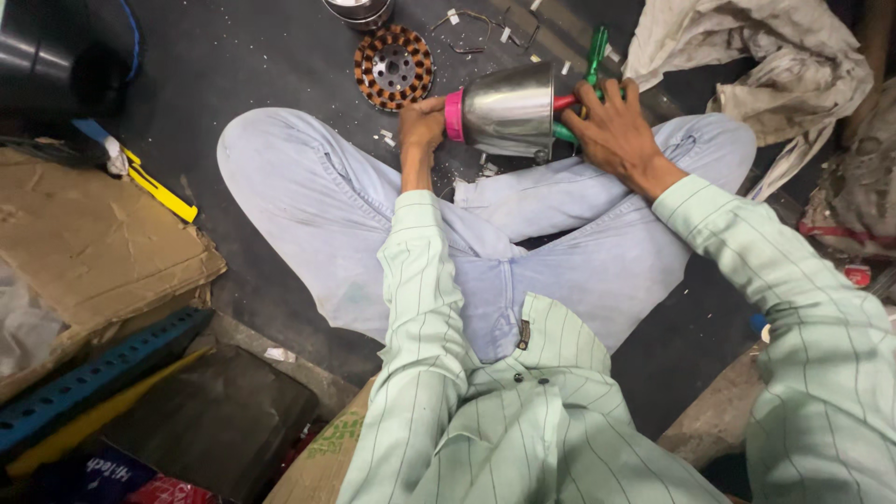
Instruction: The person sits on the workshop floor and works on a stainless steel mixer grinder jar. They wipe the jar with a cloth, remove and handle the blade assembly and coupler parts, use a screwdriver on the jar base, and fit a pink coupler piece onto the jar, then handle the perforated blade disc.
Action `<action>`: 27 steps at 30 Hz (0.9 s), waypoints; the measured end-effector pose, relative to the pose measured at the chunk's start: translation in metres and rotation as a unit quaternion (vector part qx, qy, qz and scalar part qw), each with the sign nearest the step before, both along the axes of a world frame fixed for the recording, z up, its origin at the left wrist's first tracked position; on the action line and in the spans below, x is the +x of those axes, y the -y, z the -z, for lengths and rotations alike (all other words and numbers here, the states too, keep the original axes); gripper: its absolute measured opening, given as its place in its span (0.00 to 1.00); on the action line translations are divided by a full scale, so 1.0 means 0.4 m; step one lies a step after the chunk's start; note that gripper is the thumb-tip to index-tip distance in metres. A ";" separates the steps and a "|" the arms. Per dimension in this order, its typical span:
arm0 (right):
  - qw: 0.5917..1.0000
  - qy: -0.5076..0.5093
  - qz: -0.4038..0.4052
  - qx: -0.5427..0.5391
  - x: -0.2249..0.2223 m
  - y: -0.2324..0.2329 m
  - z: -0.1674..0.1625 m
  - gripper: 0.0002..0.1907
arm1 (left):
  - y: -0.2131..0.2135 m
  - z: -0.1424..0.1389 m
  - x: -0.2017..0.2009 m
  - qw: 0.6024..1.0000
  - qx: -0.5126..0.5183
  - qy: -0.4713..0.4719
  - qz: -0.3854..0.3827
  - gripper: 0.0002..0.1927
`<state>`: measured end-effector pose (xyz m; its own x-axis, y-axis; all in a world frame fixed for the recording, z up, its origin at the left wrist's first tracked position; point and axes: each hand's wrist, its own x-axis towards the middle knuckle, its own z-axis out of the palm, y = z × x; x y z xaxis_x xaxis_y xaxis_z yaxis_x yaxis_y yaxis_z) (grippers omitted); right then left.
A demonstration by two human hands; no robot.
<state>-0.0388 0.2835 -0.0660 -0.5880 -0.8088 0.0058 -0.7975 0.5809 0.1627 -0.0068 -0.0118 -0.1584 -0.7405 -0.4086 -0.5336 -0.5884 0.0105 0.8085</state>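
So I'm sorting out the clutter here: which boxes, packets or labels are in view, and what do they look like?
Flattened cardboard box: far left, brown, creased.
Cardboard piece: bottom centre beside the shirt, tan with green print.
Dark blue packet: bottom left corner, white print.
Red packet: beside the blue one, glossy.
Red-and-white label: right edge, small.
No screens.

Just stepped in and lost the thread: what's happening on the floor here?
A person sits cross-legged on the dark floor. The left hand grips the pink-rimmed end of a shiny metal cone, while the right hand holds a green-handled tool at its narrow end. A copper-wound stator lies just beyond.
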 end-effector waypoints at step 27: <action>0.822 0.561 0.091 -0.032 -0.096 0.025 -0.077 0.19 | -0.024 -0.010 -0.039 0.945 0.261 -0.191 -0.055 0.14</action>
